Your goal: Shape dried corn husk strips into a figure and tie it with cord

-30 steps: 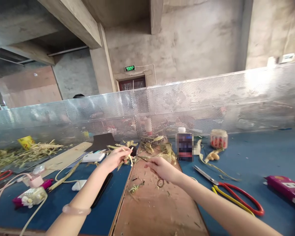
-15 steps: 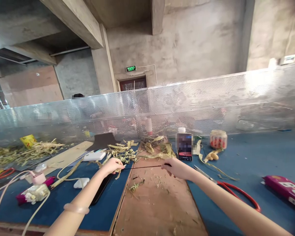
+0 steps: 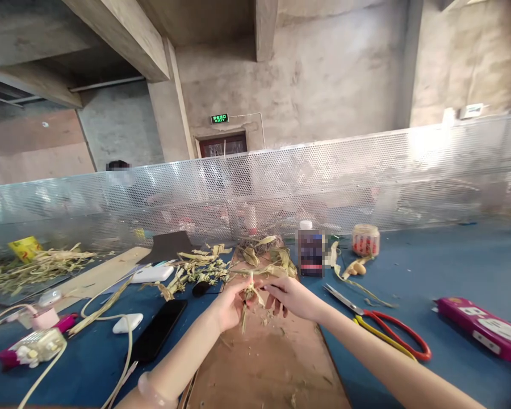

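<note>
Over the brown board [image 3: 272, 363], my left hand [image 3: 232, 305] pinches a small piece of dried plant [image 3: 248, 296] with pale leafy strips hanging below the fingers. My right hand [image 3: 284, 294] is close beside it, thumb and fingertips pressed together near the plant's right side; what they hold is too small to make out. Dried husks [image 3: 281, 262] lie on the board beyond both hands. A pile of knotted plant pieces [image 3: 208, 270] is to the left, with a small black object [image 3: 201, 288] near it.
Scissors [image 3: 366, 313] with red and yellow handles lie right of my right forearm. A black phone [image 3: 159, 330], white case [image 3: 128, 322] and cables are at left. A bottle [image 3: 310, 253], jar [image 3: 365, 241] and magenta case [image 3: 481, 328] stand or lie right. Perforated metal panels [image 3: 272, 176] cross behind.
My hands have come closer together. The dark thread stretched between them is no longer visible; the plant piece now shows upright in my left hand. The view has shifted slightly to the right.
</note>
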Demonstrator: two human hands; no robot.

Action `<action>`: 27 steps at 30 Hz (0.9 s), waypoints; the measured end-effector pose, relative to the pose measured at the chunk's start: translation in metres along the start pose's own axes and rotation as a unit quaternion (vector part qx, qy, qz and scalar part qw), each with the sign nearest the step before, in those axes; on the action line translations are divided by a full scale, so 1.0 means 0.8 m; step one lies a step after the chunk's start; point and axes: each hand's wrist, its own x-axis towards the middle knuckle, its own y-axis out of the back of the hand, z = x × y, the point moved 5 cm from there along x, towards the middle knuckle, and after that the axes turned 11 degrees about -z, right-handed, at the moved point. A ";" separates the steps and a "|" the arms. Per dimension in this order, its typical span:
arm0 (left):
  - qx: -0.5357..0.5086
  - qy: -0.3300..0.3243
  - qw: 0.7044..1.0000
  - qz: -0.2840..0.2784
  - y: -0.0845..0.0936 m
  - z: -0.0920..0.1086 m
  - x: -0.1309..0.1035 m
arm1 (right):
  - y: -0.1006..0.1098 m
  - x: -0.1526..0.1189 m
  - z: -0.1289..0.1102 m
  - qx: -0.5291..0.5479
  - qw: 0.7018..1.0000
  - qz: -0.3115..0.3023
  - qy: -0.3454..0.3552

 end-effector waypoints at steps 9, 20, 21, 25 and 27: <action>-0.068 -0.030 0.997 -0.011 0.013 0.044 0.005 | 0.029 -0.065 0.023 0.062 0.987 0.134 -0.059; -0.091 0.075 0.991 -0.060 -0.019 0.009 -0.010 | 0.027 -0.121 -0.019 -0.043 0.982 0.161 -0.090; -0.106 0.078 0.990 -0.054 -0.023 0.001 -0.014 | 0.027 -0.120 -0.028 -0.060 0.980 0.172 -0.080; -0.134 0.111 0.981 -0.086 -0.053 -0.030 -0.035 | 0.008 -0.118 -0.048 -0.162 0.971 0.162 -0.070; -0.118 0.105 0.983 -0.095 -0.069 -0.040 -0.046 | -0.013 -0.118 -0.047 -0.231 0.958 0.138 -0.098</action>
